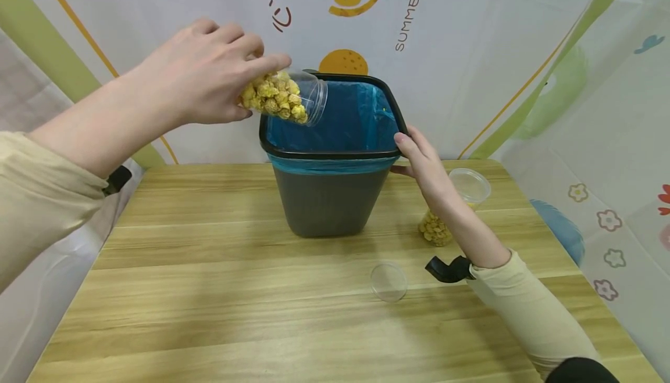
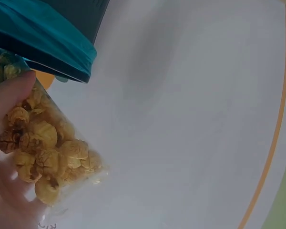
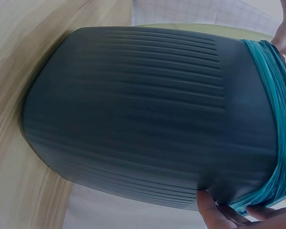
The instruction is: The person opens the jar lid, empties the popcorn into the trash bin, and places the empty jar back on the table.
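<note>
1. Over the dark-grey tapered plastic bin [image 1: 330, 203], your L grip [image 1: 214, 75] is clamped round a clear cylindrical plastic jar [image 1: 288, 101] w/ yellow popcorn [image 1: 272, 98] inside.
2. Jar's tipped approx. horizontal, mouth pointing R above the bin's opening.
3. Your R grip [image 1: 426, 165] is clamped on the bin's R side, thumb over the black plastic rim [image 1: 335, 155], fingers vs. the outer wall.
4. Thin blue plastic liner [image 1: 340, 115] covers the bin's inside, folded out below the rim.
5. Bin's upright on the light-brown wood-grain desk [image 1: 209, 290], toward the far edge.
6. 2nd clear plastic popcorn jar [image 1: 435, 232] stands R of bin, partly hidden by your R forearm [image 1: 478, 232]; can't tell if lidded.
7. Clear round plastic lid [image 1: 389, 282] lies flat on desk, nearer you than bin.
8. White printed fabric curtain [image 1: 471, 69] hangs behind.
</note>
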`<state>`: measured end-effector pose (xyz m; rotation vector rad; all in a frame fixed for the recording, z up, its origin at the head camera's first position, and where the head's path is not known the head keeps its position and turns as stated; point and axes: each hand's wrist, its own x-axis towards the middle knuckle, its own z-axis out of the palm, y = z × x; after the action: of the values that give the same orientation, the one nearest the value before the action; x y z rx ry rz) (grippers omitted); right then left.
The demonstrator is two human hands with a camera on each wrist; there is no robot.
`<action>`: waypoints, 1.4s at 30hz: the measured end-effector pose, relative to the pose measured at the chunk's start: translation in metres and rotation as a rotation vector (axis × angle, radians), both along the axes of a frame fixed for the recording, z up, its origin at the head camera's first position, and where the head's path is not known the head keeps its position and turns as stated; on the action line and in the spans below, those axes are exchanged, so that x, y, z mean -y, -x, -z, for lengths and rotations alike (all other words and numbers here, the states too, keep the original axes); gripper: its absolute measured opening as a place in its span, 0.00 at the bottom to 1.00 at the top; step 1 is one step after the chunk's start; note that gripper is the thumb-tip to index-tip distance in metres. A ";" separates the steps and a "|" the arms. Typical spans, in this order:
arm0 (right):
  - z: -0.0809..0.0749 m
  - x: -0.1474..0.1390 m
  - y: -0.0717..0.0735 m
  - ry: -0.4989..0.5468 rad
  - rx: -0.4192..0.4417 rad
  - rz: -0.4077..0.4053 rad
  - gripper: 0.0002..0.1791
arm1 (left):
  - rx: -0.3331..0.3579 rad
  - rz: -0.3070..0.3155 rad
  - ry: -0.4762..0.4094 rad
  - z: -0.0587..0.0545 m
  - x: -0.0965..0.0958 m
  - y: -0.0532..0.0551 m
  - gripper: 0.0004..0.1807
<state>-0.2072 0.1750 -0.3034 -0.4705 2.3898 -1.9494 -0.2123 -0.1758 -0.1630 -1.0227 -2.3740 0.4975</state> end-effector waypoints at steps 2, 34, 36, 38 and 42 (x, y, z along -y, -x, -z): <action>0.000 0.000 0.000 -0.002 0.001 -0.001 0.33 | -0.013 0.004 0.012 0.000 -0.001 0.000 0.49; 0.000 0.000 0.001 -0.004 -0.005 -0.003 0.34 | -0.180 0.017 0.202 0.002 -0.004 -0.003 0.49; 0.000 -0.001 0.001 -0.006 -0.005 -0.002 0.33 | -0.202 0.025 0.216 0.002 -0.004 -0.003 0.49; 0.000 0.000 0.000 -0.005 -0.005 0.002 0.33 | -0.228 0.028 0.239 0.002 -0.005 -0.004 0.50; 0.000 -0.001 0.001 -0.003 -0.005 0.011 0.32 | -0.284 0.044 0.274 0.003 -0.006 -0.005 0.50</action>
<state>-0.2081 0.1756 -0.3035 -0.4641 2.4029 -1.9511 -0.2077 -0.1698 -0.1660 -1.0399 -2.0651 0.9077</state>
